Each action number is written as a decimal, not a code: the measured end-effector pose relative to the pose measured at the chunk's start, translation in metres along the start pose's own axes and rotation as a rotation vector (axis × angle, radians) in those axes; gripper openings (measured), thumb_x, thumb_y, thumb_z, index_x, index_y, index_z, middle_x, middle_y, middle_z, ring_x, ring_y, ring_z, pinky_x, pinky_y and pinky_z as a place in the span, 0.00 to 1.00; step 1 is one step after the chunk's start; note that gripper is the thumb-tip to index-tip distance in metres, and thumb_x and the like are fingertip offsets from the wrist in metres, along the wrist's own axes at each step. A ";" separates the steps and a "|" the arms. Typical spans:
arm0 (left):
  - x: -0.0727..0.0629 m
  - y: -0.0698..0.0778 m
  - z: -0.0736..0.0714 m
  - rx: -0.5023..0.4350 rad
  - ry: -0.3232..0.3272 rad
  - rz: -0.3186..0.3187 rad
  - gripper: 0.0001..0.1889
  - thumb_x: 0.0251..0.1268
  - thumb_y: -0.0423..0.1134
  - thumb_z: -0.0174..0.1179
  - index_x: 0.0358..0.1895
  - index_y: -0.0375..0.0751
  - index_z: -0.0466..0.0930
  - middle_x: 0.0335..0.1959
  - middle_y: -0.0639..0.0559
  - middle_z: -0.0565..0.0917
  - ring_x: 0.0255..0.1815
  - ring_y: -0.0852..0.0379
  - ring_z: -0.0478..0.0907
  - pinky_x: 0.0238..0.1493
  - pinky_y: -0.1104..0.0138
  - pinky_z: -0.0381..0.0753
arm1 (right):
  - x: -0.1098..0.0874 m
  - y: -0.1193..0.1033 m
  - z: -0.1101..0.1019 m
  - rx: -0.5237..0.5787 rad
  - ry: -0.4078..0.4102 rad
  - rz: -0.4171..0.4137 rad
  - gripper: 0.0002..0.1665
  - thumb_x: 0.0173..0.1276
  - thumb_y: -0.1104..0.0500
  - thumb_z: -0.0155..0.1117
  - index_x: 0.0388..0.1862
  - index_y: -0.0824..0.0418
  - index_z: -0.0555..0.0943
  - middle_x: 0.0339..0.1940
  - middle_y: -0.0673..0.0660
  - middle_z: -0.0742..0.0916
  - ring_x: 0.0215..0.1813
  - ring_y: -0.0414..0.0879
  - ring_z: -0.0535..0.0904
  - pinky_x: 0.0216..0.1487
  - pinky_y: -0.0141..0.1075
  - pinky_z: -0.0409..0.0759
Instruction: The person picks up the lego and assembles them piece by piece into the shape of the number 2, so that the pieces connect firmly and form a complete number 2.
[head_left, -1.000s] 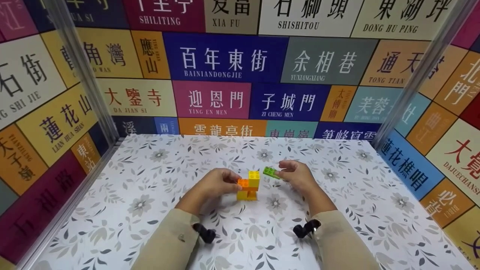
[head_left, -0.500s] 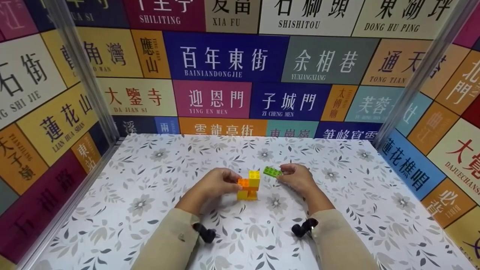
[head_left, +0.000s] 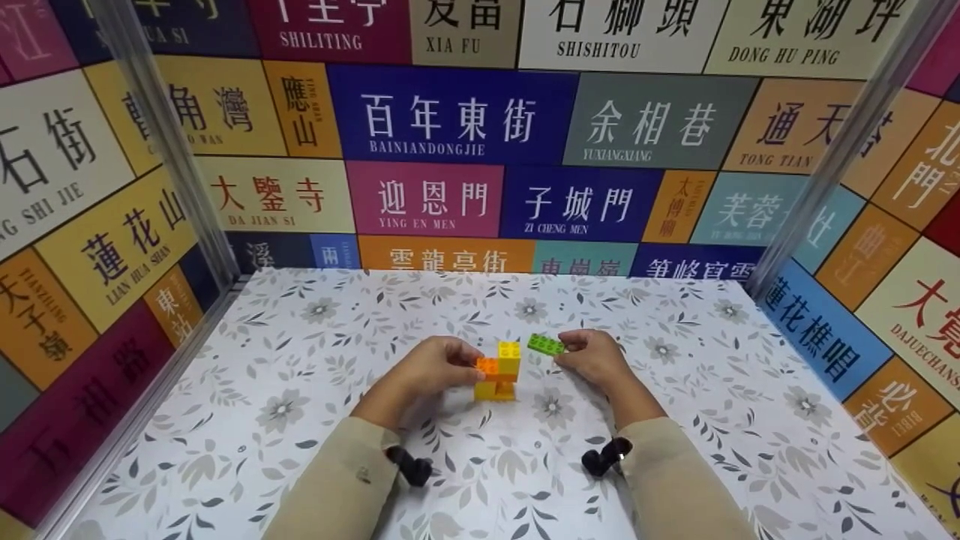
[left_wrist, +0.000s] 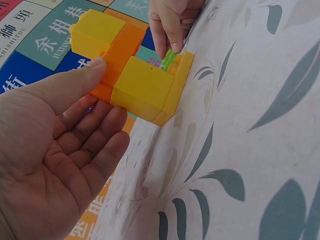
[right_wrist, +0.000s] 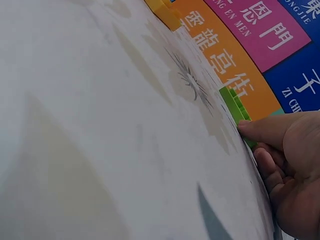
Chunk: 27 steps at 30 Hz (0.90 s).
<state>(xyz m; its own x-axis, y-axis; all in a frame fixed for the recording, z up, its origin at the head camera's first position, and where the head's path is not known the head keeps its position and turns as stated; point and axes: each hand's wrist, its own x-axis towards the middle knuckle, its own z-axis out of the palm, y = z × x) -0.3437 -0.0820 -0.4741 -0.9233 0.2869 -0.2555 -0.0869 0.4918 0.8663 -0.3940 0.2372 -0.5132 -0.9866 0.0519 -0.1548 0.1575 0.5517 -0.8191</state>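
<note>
In the head view my left hand pinches a small stack of toy building bricks that stands on the table. Its thumb lies on the orange brick in the middle of the stack. Above that sits a yellow brick; below are another yellow brick and a thin yellow base. To the right, and apart from the stack, my right hand pinches the right end of a flat green brick, studs up. The right wrist view has the thumb on this green brick's near side, low at the tabletop.
The floral-patterned tabletop extends around both hands. Sign-printed panels, including a blue one, rise along the back and sides, with clear corner posts between them. A black wrist mount sticks out at each cuff.
My right hand has come down slightly and its forearm has shifted a little left. The green brick has turned slightly and edged right. My left hand and the stack hold still.
</note>
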 end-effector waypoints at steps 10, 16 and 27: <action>0.001 0.000 0.000 -0.012 -0.004 -0.004 0.12 0.63 0.43 0.78 0.48 0.57 0.89 0.50 0.55 0.88 0.54 0.53 0.84 0.65 0.57 0.82 | -0.003 -0.001 -0.003 0.004 -0.003 -0.026 0.27 0.70 0.57 0.77 0.68 0.55 0.85 0.64 0.60 0.87 0.67 0.55 0.81 0.72 0.50 0.79; 0.001 -0.002 0.001 -0.002 0.002 0.030 0.12 0.63 0.44 0.78 0.48 0.56 0.89 0.49 0.55 0.89 0.52 0.53 0.84 0.62 0.59 0.83 | -0.006 -0.003 -0.006 0.025 -0.010 -0.025 0.28 0.69 0.57 0.77 0.68 0.55 0.85 0.65 0.60 0.87 0.68 0.56 0.82 0.72 0.49 0.79; 0.002 -0.003 0.001 0.013 0.008 0.041 0.12 0.64 0.44 0.78 0.48 0.56 0.89 0.49 0.55 0.89 0.52 0.53 0.84 0.61 0.60 0.84 | -0.013 -0.016 -0.016 0.141 -0.017 0.030 0.29 0.68 0.57 0.78 0.68 0.53 0.84 0.67 0.58 0.87 0.65 0.52 0.84 0.64 0.43 0.84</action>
<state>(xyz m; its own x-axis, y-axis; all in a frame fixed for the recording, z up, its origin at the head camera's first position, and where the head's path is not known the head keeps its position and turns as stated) -0.3449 -0.0816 -0.4774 -0.9288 0.3007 -0.2167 -0.0443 0.4904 0.8704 -0.3845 0.2405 -0.4894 -0.9806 0.0516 -0.1889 0.1926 0.4279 -0.8831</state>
